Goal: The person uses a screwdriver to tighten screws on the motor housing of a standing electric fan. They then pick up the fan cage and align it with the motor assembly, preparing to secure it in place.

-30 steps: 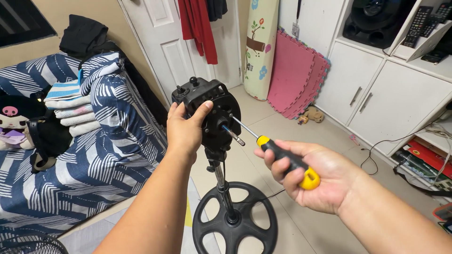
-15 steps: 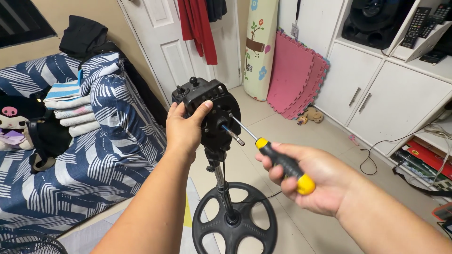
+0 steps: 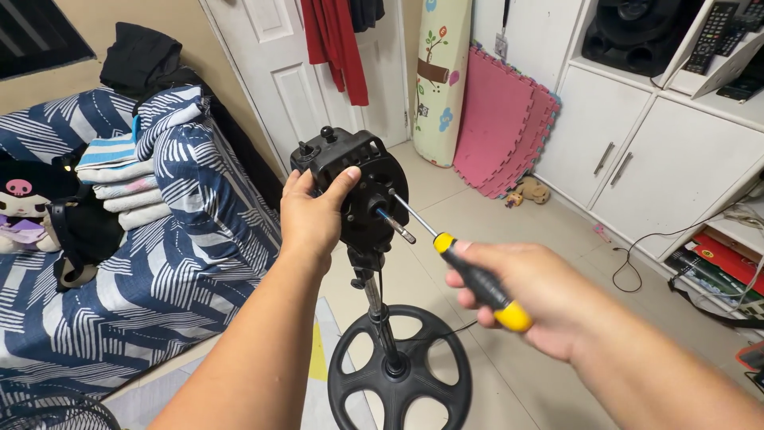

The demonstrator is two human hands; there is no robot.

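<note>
While the left hand (image 3: 312,215) grips the black plastic fan motor housing (image 3: 354,185), the right hand (image 3: 532,296) clasps a yellow-and-black screwdriver (image 3: 454,260) — an angled tip could slip off the screw.

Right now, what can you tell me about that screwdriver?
The screwdriver has a thin, shiny metal shaft and a black grip with yellow at both ends, plastic or rubber by its look. It slants up and left, its tip meeting the front of the black fan head beside the fan's own shaft. The right hand wraps around the grip; the left hand holds the fan head.
</note>
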